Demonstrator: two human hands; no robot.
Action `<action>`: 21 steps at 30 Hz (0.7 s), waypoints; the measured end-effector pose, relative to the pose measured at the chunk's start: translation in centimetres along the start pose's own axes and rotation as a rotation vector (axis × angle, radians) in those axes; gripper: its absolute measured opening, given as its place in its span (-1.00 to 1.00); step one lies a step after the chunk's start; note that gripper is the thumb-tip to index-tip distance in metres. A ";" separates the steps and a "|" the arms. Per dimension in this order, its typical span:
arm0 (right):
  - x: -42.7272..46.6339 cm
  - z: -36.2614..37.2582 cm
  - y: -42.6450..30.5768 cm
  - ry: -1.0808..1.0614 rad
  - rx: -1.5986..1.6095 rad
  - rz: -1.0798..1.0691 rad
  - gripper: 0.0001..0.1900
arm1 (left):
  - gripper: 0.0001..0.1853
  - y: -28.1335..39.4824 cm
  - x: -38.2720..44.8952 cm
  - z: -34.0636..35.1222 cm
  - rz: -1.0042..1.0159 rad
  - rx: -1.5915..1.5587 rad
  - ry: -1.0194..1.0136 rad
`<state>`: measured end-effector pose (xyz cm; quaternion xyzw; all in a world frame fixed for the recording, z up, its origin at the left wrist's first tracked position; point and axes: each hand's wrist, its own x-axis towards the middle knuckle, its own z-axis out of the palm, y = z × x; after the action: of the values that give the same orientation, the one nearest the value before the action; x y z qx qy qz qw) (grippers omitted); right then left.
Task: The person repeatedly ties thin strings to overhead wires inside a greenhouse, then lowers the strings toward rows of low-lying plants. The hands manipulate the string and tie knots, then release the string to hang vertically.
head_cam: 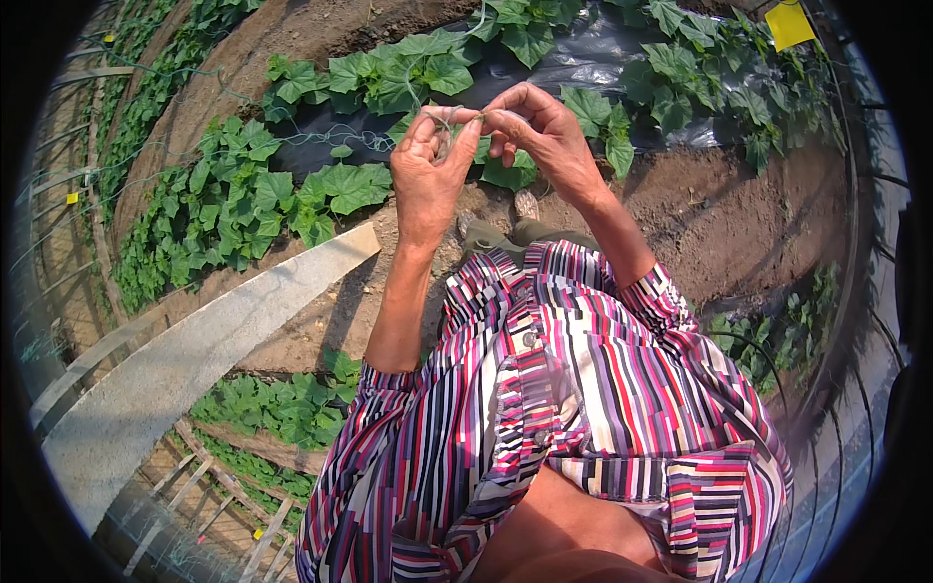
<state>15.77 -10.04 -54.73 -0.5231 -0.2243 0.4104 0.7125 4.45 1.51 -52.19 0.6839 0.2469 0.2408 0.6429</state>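
Observation:
Thin pale-green twine (412, 81) rises from my raised hands towards the top of the view. Its strands loop over the fingers of my left hand (431, 164), whose thumb and forefinger meet at a pinch. From the other side, the thumb and forefinger of my right hand (543, 138) close on the same spot, at a small end of the twine. The remaining right fingers are loosely curled. Below and beyond both hands grow leafy cucumber plants (350, 188) in a bed covered with black plastic film (576, 55).
At left, a broad concrete post (219, 328) slants from the lower corner almost to my left forearm. More twine (313, 137) with tangled knots stretches left across the plants. A yellow card (789, 26) hangs at upper right. Bare soil (700, 211) lies around my feet.

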 end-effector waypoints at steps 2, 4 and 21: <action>0.0 0.1 0.0 0.018 0.008 -0.006 -0.84 | -0.88 0.1 -0.1 -0.1 -0.023 0.018 -0.009; 0.0 0.1 0.0 0.010 -0.035 -0.018 -0.85 | -0.88 0.1 -0.2 -0.3 -0.052 0.006 -0.023; 0.3 -0.6 0.7 0.042 0.058 -0.117 -0.85 | -0.90 -0.3 -0.3 -0.9 -0.169 -0.155 -0.010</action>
<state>16.15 -10.09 -55.66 -0.4969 -0.2275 0.3631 0.7547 3.59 2.04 -52.45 0.6101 0.2811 0.2004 0.7131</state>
